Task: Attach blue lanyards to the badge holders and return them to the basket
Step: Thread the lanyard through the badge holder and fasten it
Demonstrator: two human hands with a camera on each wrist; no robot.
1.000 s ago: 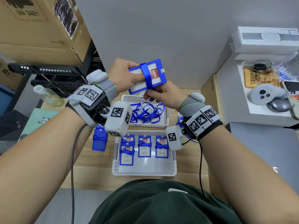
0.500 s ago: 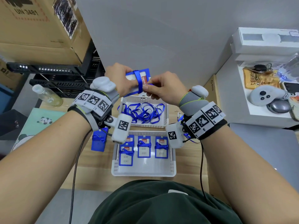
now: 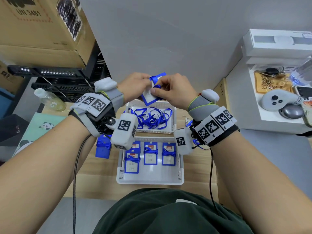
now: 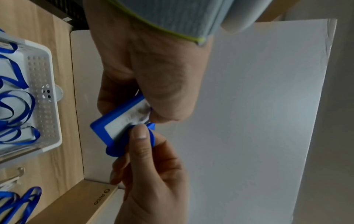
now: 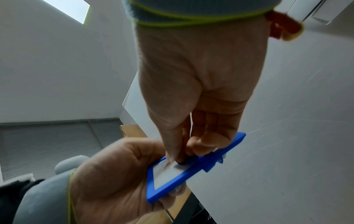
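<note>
Both hands hold a blue-framed badge holder (image 3: pixel 149 97) (image 4: pixel 114 125) (image 5: pixel 172 178) in the air above the far basket. My left hand (image 3: pixel 143 88) (image 4: pixel 153 75) (image 5: pixel 107 174) grips its left side from behind. Thumb and forefinger of my right hand (image 3: pixel 157 92) (image 4: pixel 139 136) (image 5: pixel 180 160) pinch a blue lanyard (image 3: pixel 157 86) (image 4: pixel 151 126) against the holder's face. The far white basket (image 3: pixel 152 131) holds a tangle of loose blue lanyards (image 3: pixel 152 118). In the near white basket (image 3: pixel 150 181) lie several badge holders (image 3: pixel 150 155) with lanyards wound round them.
One more blue badge holder (image 3: pixel 103 149) lies on the wooden table left of the near basket. A clear bottle (image 3: pixel 50 100) and a panda mat (image 3: pixel 38 129) are at the left, under cardboard boxes (image 3: pixel 42 31). A white shelf (image 3: pixel 244 107) with a controller (image 3: pixel 276 100) stands at the right.
The badge holder has come lower and tilted, with its bottom edge now toward the far basket. My right hand has moved from under it to pinch the lanyard on its face.
</note>
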